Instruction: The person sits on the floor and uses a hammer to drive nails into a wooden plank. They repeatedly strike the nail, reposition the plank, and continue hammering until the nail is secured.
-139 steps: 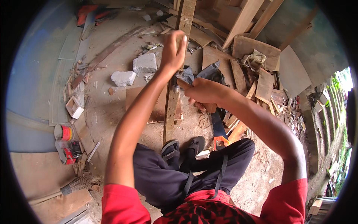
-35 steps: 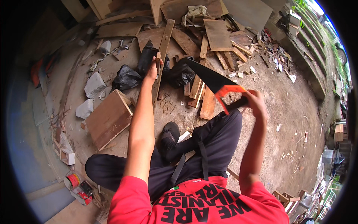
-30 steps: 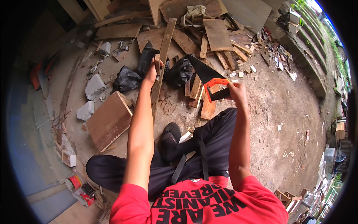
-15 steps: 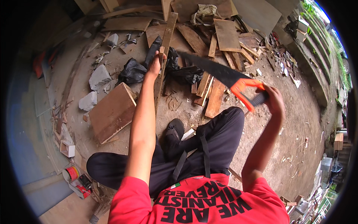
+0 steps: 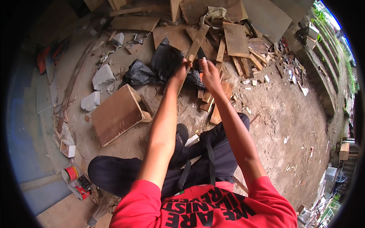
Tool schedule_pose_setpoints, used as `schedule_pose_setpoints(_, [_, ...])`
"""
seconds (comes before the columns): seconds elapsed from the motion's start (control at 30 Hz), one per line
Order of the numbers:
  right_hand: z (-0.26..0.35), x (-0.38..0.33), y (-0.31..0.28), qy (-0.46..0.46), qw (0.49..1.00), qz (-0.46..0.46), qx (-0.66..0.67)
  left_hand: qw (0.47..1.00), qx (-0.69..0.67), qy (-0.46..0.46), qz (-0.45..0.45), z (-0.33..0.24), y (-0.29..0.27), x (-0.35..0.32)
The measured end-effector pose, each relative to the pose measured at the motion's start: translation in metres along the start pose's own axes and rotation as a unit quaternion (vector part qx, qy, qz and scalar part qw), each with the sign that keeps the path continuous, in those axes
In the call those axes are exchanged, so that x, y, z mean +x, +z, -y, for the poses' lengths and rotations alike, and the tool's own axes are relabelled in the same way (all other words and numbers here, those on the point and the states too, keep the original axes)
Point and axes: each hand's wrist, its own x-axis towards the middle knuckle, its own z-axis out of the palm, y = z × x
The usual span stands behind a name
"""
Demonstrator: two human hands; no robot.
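Observation:
A long, narrow wooden plank (image 5: 198,40) slants up and away in front of me, and my left hand (image 5: 182,70) grips it partway along. Close beside it on the right, my right hand (image 5: 210,72) is wrapped round the handle of a handsaw. Only a short stretch of the saw's dark blade (image 5: 200,53) shows, next to the plank; a bit of its orange handle peeks out by my wrist. Whether the teeth touch the plank is hidden. Below my left hand lie crumpled black plastic bags (image 5: 138,73).
A wooden box (image 5: 116,116) lies left of my left forearm, near pale stone blocks (image 5: 103,78). Loose boards (image 5: 236,40) and offcuts pile up ahead. Tins (image 5: 70,174) and a brush (image 5: 95,216) are at lower left. Concrete steps (image 5: 323,72) rise at the right.
My right hand has brought the saw from the right in to the plank. My left hand and the plank have shifted right, and the plank leans further right.

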Motion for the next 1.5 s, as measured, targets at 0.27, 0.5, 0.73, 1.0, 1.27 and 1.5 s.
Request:
schedule_pose_setpoints(0.27, [-0.018,0.048,0.027,0.05,0.994,-0.01,-0.099,0.999,0.019,-0.001,-0.04,0.067,0.041,0.027])
schedule_pose_setpoints(0.5, [-0.092,0.067,0.033,0.047,0.997,-0.054,0.031,0.991,-0.12,-0.043,0.033,0.02,0.047,0.005])
schedule_pose_setpoints(0.73, [-0.094,0.087,0.049,0.084,0.991,-0.028,0.104,0.962,-0.145,-0.231,-0.008,0.042,-0.006,-0.019])
schedule_pose_setpoints(1.0, [-0.092,0.095,0.071,0.117,0.979,-0.071,0.149,0.988,-0.051,-0.098,-0.108,-0.014,-0.099,-0.036])
schedule_pose_setpoints(1.27, [-0.071,0.117,0.161,0.079,0.991,-0.068,0.086,0.981,0.14,-0.015,-0.136,-0.034,-0.192,-0.098])
schedule_pose_setpoints(1.5, [-0.075,0.136,0.178,0.059,0.997,-0.047,0.001,0.985,0.121,-0.044,-0.116,-0.035,-0.199,-0.123])
